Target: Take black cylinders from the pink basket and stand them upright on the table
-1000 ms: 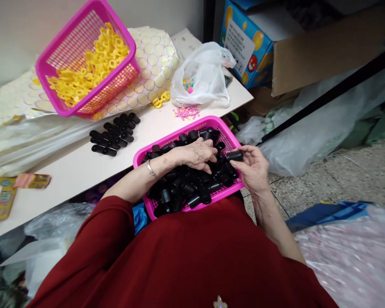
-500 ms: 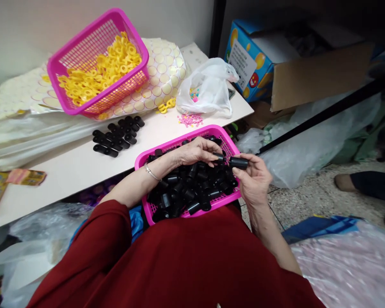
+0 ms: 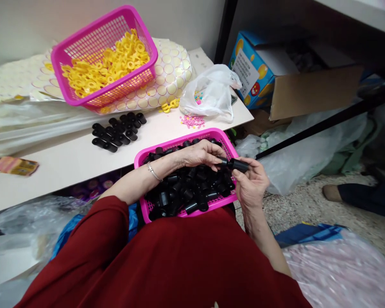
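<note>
A pink basket (image 3: 226,143) full of short black plastic tubes (image 3: 186,188) rests on my lap. My right hand (image 3: 252,182) is closed around one black tube (image 3: 239,164) at the basket's right rim. My left hand (image 3: 200,155) reaches across the basket and pinches a second black tube (image 3: 223,161), its end meeting the one in my right hand. A thin bracelet (image 3: 152,171) sits on my left wrist.
On the white table (image 3: 67,160) lie a row of joined black tubes (image 3: 117,130), a pink basket of yellow rings (image 3: 105,64), sticker sheets, a white plastic bag (image 3: 210,92) and pink beads (image 3: 192,121). Boxes and bags crowd the floor at right, where another person's foot (image 3: 333,192) shows.
My left hand lifted a tube out of the pile and brought it right against the tube in my right hand. The camera tilted slightly.
</note>
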### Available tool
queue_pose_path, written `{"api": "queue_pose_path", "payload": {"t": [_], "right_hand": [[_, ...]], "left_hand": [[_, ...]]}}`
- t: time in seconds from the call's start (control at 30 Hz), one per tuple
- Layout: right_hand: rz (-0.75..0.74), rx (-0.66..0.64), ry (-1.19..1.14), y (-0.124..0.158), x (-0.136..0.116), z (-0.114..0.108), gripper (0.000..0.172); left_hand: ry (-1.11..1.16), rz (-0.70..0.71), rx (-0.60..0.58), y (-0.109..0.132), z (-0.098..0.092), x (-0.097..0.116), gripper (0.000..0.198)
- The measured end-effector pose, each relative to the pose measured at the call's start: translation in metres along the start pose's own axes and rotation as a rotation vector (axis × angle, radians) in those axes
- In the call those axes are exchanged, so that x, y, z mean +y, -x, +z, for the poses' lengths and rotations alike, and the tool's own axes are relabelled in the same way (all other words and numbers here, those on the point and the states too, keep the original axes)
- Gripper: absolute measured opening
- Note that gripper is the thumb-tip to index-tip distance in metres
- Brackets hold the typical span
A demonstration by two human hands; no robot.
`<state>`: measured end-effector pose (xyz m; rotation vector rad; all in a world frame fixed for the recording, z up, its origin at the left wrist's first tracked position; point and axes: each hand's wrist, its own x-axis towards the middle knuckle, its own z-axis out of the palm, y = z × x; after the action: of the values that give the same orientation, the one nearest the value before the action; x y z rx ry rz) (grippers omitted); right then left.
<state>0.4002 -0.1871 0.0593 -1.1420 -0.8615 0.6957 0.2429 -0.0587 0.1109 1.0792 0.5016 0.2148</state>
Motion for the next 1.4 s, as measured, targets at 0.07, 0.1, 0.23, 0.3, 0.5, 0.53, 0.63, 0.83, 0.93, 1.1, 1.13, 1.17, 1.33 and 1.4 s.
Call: {"api": "queue_pose_path", "payload": {"t": [0.07,0.1,0.23,0.3,0.5,0.53,0.63,0.83,0.93,1.1,1.13,1.17,1.33,1.4], "right_hand": [[-0.033,0.029,0.030,0.000,0.002,-0.001,0.038],[-0.041,0.034,0.038,0.000,0.003,-0.002,0.037],[0.005,-0.009,0.024,0.000,0.002,0.000,0.039],[0.034,-0.024,0.014,0.001,-0.001,0.003,0.039],[0.054,-0.026,0.123,0.003,-0.007,0.011,0.034],[0.058,-0.006,0.152,0.003,-0.006,0.012,0.034],[0.078,0.024,0.202,0.002,-0.001,0.017,0.037],[0.144,-0.071,0.097,0.001,0.001,0.035,0.042],[0.172,-0.256,0.136,-0.007,-0.003,0.040,0.052],[0.111,-0.292,0.279,-0.036,0.004,0.023,0.047],[0.101,-0.269,0.313,-0.042,0.007,0.016,0.041],[0.096,-0.248,0.350,-0.046,0.012,0.010,0.036],[0.077,-0.280,0.505,-0.056,0.032,-0.010,0.028],[0.040,-0.301,0.559,-0.058,0.032,-0.011,0.023]], "left_hand": [[-0.003,0.001,-0.002,0.000,0.000,0.000,0.021],[-0.003,0.003,0.002,0.000,-0.001,0.000,0.021],[-0.005,0.014,0.024,0.003,0.000,0.003,0.021],[-0.013,0.012,0.022,0.005,0.002,0.005,0.022],[-0.023,0.043,0.088,-0.003,0.007,0.004,0.028],[-0.024,0.057,0.126,-0.005,0.008,0.003,0.028],[-0.115,0.069,0.214,-0.008,0.011,0.002,0.021],[-0.364,0.094,0.250,0.015,0.016,0.014,0.021],[-0.419,0.129,0.332,0.034,0.007,0.023,0.022],[-0.395,0.357,0.843,0.072,-0.055,0.025,0.037],[-0.407,0.374,0.942,0.080,-0.072,0.022,0.037],[-0.439,0.368,1.034,0.089,-0.089,0.019,0.036],[-0.888,0.189,1.300,0.116,-0.147,0.000,0.038],[-1.099,0.063,1.302,0.119,-0.154,-0.005,0.032]]}}
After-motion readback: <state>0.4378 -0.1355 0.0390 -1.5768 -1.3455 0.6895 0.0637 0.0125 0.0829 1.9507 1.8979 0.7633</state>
